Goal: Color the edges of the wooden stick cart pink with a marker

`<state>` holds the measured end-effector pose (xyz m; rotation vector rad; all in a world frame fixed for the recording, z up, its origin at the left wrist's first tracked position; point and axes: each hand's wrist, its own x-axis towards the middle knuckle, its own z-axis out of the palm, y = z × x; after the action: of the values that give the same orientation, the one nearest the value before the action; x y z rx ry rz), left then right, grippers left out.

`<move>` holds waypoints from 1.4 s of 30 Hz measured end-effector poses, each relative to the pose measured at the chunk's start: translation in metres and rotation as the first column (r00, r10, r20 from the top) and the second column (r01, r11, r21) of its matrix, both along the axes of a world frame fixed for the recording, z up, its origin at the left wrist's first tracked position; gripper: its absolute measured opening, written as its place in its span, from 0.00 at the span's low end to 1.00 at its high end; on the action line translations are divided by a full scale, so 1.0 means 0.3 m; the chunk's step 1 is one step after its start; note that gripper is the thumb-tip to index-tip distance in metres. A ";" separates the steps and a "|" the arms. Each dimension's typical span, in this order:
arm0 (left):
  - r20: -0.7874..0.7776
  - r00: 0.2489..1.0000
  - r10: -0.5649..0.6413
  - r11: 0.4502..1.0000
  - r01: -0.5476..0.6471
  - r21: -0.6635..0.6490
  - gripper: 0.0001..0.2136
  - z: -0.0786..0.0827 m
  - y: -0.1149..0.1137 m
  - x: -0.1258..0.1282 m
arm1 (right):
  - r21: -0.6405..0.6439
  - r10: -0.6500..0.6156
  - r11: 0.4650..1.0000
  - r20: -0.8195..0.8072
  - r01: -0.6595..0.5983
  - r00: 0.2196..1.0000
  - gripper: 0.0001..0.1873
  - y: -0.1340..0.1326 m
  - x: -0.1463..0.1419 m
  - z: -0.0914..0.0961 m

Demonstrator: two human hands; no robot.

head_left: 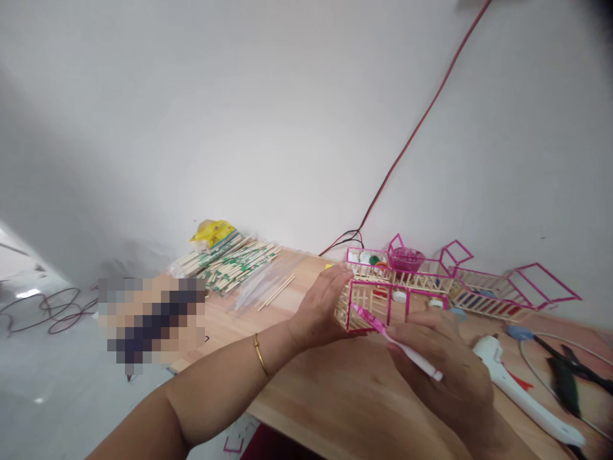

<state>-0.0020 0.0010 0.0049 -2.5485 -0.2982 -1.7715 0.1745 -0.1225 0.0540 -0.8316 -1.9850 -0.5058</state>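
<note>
A small model built of wooden sticks with pink-painted edges (383, 295) stands on the wooden table (345, 396). My left hand (320, 308) grips its left end, fingers curled over the top. My right hand (445, 364) holds a pink marker (397, 342) like a pen, its tip touching the lower front of the stick model. A thin gold bangle sits on my left wrist.
Packets of wrapped chopsticks (230, 262) and a yellow bag (214, 231) lie at the table's far left. More pink-edged stick frames (507, 291) stand at right. A white glue gun (517, 386), dark pliers (567, 380) and a red-black cable (412, 137) are nearby.
</note>
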 end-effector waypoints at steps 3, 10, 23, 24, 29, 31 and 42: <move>-0.014 1.000 0.009 1.000 -0.009 -0.027 0.47 -0.002 0.001 0.001 | -0.020 0.014 1.000 0.017 -0.013 1.000 0.13 0.000 -0.001 0.000; -0.008 1.000 0.019 0.999 -0.019 -0.039 0.45 -0.002 0.003 0.002 | -0.017 0.009 1.000 0.022 -0.009 1.000 0.12 0.003 -0.005 -0.001; -0.017 1.000 -0.008 1.000 0.008 -0.011 0.48 0.002 0.001 0.002 | -0.044 0.012 0.999 0.006 -0.012 1.000 0.12 0.000 -0.002 -0.004; -0.010 1.000 -0.006 1.000 0.006 -0.008 0.49 0.002 0.001 0.003 | -0.049 0.017 0.999 0.006 -0.017 1.000 0.12 0.000 -0.003 -0.003; -0.015 1.000 -0.003 1.000 0.003 -0.025 0.47 -0.006 0.002 0.002 | -0.036 0.003 0.999 -0.030 -0.004 1.000 0.13 0.000 -0.008 0.006; -0.040 0.999 -0.004 0.999 0.002 -0.046 0.48 -0.011 0.003 -0.001 | -0.032 0.004 0.999 -0.032 -0.005 0.999 0.13 -0.001 -0.009 0.008; -0.031 0.999 0.006 0.999 -0.007 -0.038 0.46 0.000 -0.004 -0.001 | -0.021 0.000 1.000 -0.026 0.000 1.000 0.12 0.003 -0.003 0.008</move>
<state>-0.0022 -0.0004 0.0050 -2.5951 -0.3415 -1.7390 0.1736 -0.1215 0.0565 -0.8473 -1.9697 -0.4726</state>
